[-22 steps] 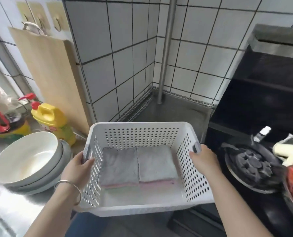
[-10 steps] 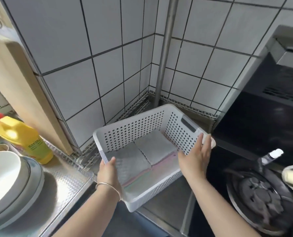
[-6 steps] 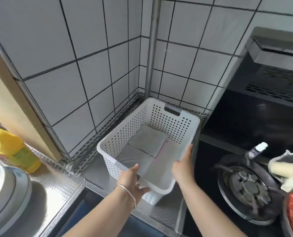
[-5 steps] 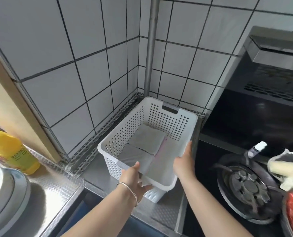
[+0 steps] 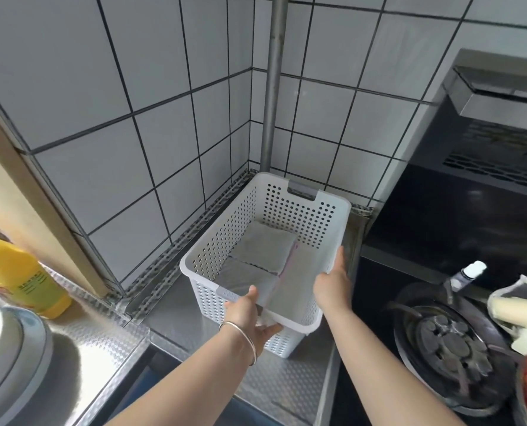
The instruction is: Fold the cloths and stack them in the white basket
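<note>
The white perforated basket (image 5: 225, 238) stands on the steel counter in the tiled corner, one short end toward me. Inside lie two stacks of folded cloths (image 5: 263, 250) side by side, grey on top with pink edges showing. My left hand (image 5: 251, 318) grips the near short rim, thumb inside and fingers under the lip; a bangle circles that wrist. My right hand (image 5: 333, 281) lies flat against the outside of the right long wall near the rim, fingers straight.
A vertical metal pipe (image 5: 273, 87) rises in the corner behind the basket. A gas stove burner (image 5: 449, 339) sits to the right under a black range hood. At left are a yellow bottle (image 5: 19, 272), a leaning wooden board (image 5: 35, 210) and stacked bowls (image 5: 7, 358).
I carried the basket from in front of me, turned it a quarter turn and set it into the tiled corner on the counter. My right hand slid along its right wall.
</note>
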Motion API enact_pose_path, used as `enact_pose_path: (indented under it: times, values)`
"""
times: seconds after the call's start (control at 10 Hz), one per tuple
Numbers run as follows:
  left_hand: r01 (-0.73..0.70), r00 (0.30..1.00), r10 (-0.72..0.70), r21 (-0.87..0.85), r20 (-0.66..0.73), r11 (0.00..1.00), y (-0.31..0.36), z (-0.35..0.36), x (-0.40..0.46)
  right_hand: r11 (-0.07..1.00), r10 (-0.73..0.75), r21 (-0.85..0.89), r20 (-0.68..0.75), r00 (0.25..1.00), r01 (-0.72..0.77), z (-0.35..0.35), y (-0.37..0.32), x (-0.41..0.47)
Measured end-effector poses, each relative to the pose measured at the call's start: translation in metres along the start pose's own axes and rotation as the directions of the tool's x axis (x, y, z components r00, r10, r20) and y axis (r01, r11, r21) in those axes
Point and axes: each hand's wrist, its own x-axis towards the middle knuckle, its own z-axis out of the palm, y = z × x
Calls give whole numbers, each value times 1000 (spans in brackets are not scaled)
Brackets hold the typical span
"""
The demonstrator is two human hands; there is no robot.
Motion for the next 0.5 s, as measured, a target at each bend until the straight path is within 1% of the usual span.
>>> enact_pose_path:
  times: [0.2, 0.3, 0.4, 0.5]
  values:
    - [-10, 1000, 10, -5, -5, 1000, -1, -1, 6, 999, -33, 17, -1, 999, 33, 2, 3, 3]
    - [16, 999, -16, -5, 43, 1000, 1, -3, 3, 999, -38, 27, 15, 999, 37, 1, 2, 2]
    - [6, 999, -7, 18, 53, 1000, 2, -9, -5, 993, -24, 113, 46, 999, 19, 1, 5, 7]
    - [-83, 996, 84, 31, -11, 996, -7, -25, -25, 967, -17, 255, -23, 1000, 22, -5, 20, 2]
